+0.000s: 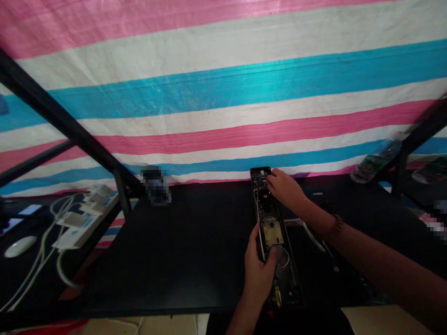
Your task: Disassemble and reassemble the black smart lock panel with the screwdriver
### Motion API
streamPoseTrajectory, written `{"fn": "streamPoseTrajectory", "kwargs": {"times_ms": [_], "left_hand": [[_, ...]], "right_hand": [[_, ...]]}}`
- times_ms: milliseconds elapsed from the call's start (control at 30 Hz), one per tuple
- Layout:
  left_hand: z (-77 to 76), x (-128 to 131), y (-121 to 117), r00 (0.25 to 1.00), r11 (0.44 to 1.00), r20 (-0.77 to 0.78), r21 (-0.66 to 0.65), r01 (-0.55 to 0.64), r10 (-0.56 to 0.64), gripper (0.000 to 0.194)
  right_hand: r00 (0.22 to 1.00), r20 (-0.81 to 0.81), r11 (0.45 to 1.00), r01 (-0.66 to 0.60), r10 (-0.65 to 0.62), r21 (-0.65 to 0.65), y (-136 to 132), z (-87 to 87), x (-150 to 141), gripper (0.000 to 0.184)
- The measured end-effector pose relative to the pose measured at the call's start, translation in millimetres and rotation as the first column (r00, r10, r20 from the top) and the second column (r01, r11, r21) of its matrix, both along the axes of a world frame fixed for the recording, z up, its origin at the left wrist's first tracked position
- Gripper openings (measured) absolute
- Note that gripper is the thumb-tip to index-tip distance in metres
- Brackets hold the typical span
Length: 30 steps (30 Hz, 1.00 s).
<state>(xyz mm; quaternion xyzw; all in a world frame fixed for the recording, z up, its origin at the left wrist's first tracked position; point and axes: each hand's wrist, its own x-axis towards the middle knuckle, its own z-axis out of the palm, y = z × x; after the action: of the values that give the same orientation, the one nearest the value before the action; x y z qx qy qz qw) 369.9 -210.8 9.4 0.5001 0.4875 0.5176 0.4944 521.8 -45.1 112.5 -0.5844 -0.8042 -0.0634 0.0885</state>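
A long, narrow black housing (267,204), which looks like the opened body of an electronic door lock, lies lengthwise on the black table. Inside it are a circuit board (260,180) at the far end, a brass-coloured metal plate (273,231) in the middle and white wires (259,215) along the left side. My left hand (259,267) grips the housing's left edge, thumb over the top beside the plate. At the far end my right hand (284,187) has its fingers pinched together over the circuit board; whatever is between the fingertips is hidden.
On the black table (188,246), a blurred-out dark object (156,185) stands back left and a plastic bottle (373,164) back right. Cables and small parts lie under my right forearm. A white power strip (85,221) and mouse (21,246) are left, beyond a black frame.
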Motion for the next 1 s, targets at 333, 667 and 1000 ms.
{"fn": "streamPoseTrajectory", "kwargs": {"times_ms": [333, 667, 1000], "left_hand": [[-2.6, 0.2, -1.2, 0.998, 0.999, 0.044, -0.003, 0.043, -0.043, 0.064], [-0.6, 1.2, -0.8, 0.998, 0.999, 0.05, -0.022, 0.036, -0.035, 0.065], [4.3, -0.2, -1.1, 1.0, 1.0, -0.006, 0.001, 0.025, -0.024, 0.063]], "right_hand": [[0.994, -0.103, 1.0, 0.029, -0.03, -0.006, 13.7, -2.9, 7.3, 0.022], [0.995, -0.095, 0.999, -0.021, 0.024, 0.029, 0.5, -9.1, 4.2, 0.021], [0.991, -0.115, 0.994, -0.08, 0.072, -0.07, 2.1, -0.3, 9.0, 0.022]]}}
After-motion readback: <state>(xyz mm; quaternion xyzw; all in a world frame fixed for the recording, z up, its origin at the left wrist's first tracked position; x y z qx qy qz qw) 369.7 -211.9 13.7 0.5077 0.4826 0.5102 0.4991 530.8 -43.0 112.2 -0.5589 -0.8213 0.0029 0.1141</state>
